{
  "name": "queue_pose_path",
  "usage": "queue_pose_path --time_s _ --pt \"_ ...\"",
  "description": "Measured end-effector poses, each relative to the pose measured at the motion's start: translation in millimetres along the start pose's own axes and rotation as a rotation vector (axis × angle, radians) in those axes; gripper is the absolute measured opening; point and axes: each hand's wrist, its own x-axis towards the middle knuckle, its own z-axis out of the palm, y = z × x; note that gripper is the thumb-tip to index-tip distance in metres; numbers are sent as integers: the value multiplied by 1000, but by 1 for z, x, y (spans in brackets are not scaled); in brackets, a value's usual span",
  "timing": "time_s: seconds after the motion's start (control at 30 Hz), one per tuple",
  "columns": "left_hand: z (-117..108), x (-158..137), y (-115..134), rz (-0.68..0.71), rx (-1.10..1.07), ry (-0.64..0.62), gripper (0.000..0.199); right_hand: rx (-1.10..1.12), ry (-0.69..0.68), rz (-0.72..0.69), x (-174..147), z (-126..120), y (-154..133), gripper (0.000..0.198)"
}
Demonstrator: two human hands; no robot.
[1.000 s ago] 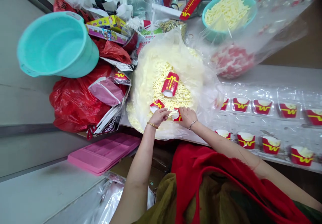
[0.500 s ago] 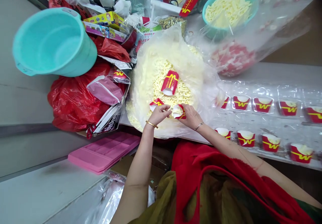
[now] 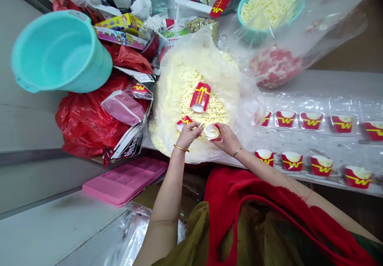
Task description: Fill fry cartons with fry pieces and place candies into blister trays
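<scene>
My right hand [image 3: 226, 139] grips a small red fries carton [image 3: 213, 132], tilted so that its pale inside faces my left hand. Just left of the carton's mouth, my left hand [image 3: 189, 134] is pinched closed, with pale fry-shaped sticks [image 3: 198, 127] showing at its fingertips. Beneath both hands spreads a clear plastic bag [image 3: 170, 78] with a heap of these sticks [image 3: 215, 108] in it. On the heap lies a flattened red carton [image 3: 200, 97] with a yellow mark. Another red carton [image 3: 184, 122] lies partly behind my left hand.
Filled red cartons [image 3: 291, 161] stand in two rows in clear plastic trays [image 3: 269, 138] at right. Behind are a turquoise bowl [image 3: 299, 8] of sticks and a bag of pink-and-white pieces [image 3: 277, 66]. A turquoise bucket [image 3: 101, 64] and red bags [image 3: 86, 122] crowd the left.
The carton in my right hand has turned slightly, so its opening shows more. My left hand stays close beside it, still pinched. The whole view has shifted slightly.
</scene>
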Motion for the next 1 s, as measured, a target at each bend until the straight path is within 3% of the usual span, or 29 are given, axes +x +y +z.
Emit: queue_pose_path --time_s 0.2,0.5,0.7,0.83,1.0 --pt "-2 -11 9 -34 -82 -24 26 70 84 -5 -3 -5 -2 57" --pt "25 -29 38 228 356 -136 15 203 63 -37 -13 -11 0 65" --pt "49 -25 18 336 866 -28 3 12 1 -8 -23 -8 3 66" --pt "58 -19 0 305 768 40 25 -103 -19 79 -29 -10 6 69" --pt "83 -14 -13 378 830 88 7 -102 0 83 -29 -10 11 63"
